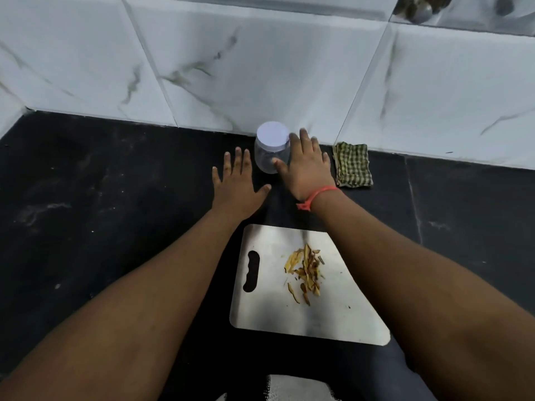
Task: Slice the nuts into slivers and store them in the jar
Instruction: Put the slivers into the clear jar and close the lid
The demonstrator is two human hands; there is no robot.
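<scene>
A small clear jar (267, 157) with a white lid stands closed at the back of the black counter, against the wall. My right hand (307, 169) is at its right side, fingers straight and the thumb lying across the jar's front. To the jar's left, my left hand (237, 183) hovers with spread fingers and holds nothing. A pile of yellow-brown nut slivers (305, 267) lies on a steel cutting board (289, 319) near the counter's front, between my forearms.
A folded green checked cloth (351, 164) lies right of the jar by the wall. White marble-patterned tiles (260, 68) rise behind the black counter (101, 198). No knife is in view.
</scene>
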